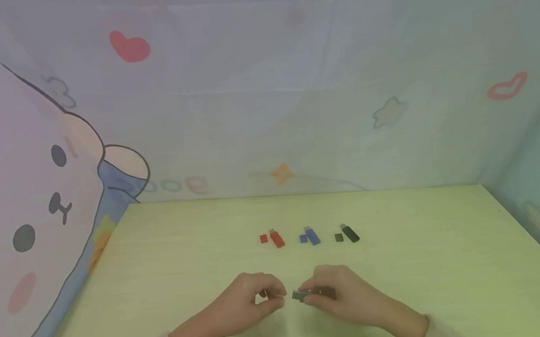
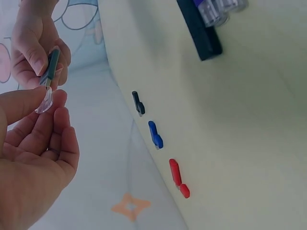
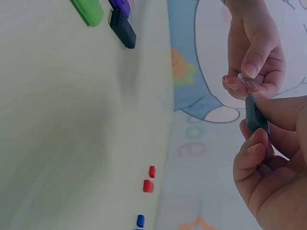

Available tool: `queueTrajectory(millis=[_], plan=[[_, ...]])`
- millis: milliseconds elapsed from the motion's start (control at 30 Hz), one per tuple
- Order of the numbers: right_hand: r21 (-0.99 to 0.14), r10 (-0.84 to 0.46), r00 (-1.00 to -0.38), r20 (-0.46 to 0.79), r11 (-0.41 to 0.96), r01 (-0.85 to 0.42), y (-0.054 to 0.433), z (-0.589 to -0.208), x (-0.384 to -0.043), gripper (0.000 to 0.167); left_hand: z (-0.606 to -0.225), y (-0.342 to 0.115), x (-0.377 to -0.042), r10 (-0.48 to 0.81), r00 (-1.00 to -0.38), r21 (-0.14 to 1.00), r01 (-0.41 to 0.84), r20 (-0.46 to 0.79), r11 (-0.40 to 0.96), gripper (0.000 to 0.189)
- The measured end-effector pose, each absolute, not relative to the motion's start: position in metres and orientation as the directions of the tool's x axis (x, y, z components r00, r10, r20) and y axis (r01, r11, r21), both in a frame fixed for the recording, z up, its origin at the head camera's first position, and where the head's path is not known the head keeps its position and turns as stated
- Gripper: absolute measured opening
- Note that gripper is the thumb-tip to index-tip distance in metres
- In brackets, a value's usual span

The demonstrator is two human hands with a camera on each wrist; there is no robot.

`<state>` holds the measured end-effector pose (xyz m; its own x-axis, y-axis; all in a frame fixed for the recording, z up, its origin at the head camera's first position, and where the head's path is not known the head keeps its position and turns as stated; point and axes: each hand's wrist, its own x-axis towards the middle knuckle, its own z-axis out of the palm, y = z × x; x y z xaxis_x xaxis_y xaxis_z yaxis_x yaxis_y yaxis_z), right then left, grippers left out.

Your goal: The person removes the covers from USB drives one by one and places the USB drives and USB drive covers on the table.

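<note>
Dark USB stick and clear cap, held above counter.
Right hand: fingers curled round stick body, plug end toward left. Left hand: thumb and fingertips pinching cap, just beside plug. Behind, in a row: red stick, blue stick, black stick, each beside its removed cap.

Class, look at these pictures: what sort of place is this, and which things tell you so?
Probably a small staged tabletop booth, not a home or office: a pale green table boxed in by cartoon-printed cloth walls, with red, blue and black USB sticks laid in a neat row.
</note>
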<state>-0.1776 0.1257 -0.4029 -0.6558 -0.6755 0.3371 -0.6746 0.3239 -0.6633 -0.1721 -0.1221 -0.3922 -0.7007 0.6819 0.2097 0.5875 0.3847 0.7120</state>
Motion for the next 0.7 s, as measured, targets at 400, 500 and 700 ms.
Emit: queueTrajectory(millis=[400,500,700], plan=[[-0.646,-0.635,-0.714,0.295,0.418,-0.639,0.125,-0.377,-0.200,0.012,-0.372,-0.122,-0.189,0.620,-0.743,0.670,0.596,0.252,0.443,0.008],[-0.650,-0.627,-0.727,0.281,0.433,-0.625,0.124,-0.375,-0.205,0.013,-0.369,-0.122,-0.193,0.605,-0.747,0.673,0.599,0.275,0.434,0.009],[-0.668,-0.603,-0.754,0.262,0.450,-0.592,0.120,-0.376,-0.214,0.016,-0.369,-0.123,-0.201,0.576,-0.770,0.684,0.576,0.272,0.447,0.008]])
